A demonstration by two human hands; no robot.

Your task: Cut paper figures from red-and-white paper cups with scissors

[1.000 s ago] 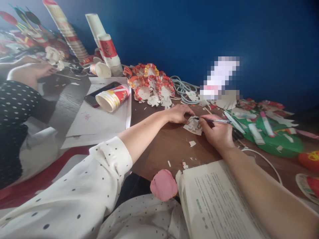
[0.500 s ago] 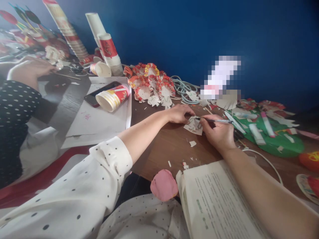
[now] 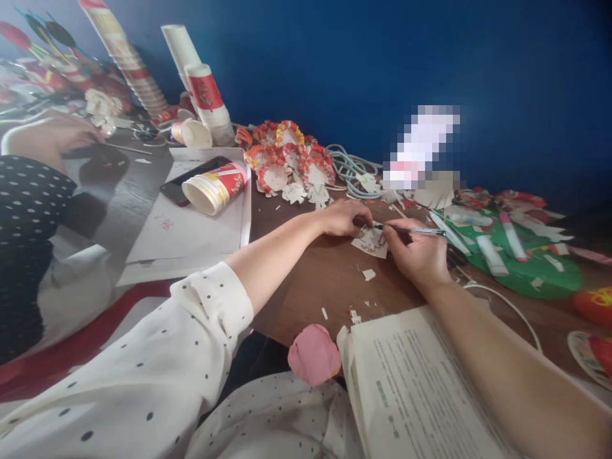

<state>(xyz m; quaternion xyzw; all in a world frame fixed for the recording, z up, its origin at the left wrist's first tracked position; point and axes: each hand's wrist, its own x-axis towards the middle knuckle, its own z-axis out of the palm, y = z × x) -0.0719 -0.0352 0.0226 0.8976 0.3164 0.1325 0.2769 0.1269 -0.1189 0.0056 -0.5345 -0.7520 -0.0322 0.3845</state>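
A small white piece of paper (image 3: pixel 370 245), with a cut-out shape lying on it, rests on the brown table in front of me. My left hand (image 3: pixel 345 217) presses on its left and upper edge with bent fingers, the fingertips closed against the paper. A slim pen (image 3: pixel 429 231) is gripped in my right hand (image 3: pixel 418 255); its tip points left at the cut-out, and the exact contact is hidden by the fingers. Small paper scraps (image 3: pixel 368 275) lie just below.
Crumpled red-and-white paper-cup pieces (image 3: pixel 289 159) and a coiled cable (image 3: pixel 351 171) lie behind. Left are stacked paper cups (image 3: pixel 210 105), a phone (image 3: pixel 174 190) and a co-worker's hand (image 3: pixel 48 131). Right sits a green sheet (image 3: pixel 540 280) with markers; a printed booklet (image 3: pixel 411 376) lies near me.
Both my hands stay at the paper, with the pen nearly in the same place. The whole view shifts very slightly, and the co-worker's hand at the left moves a little further left.
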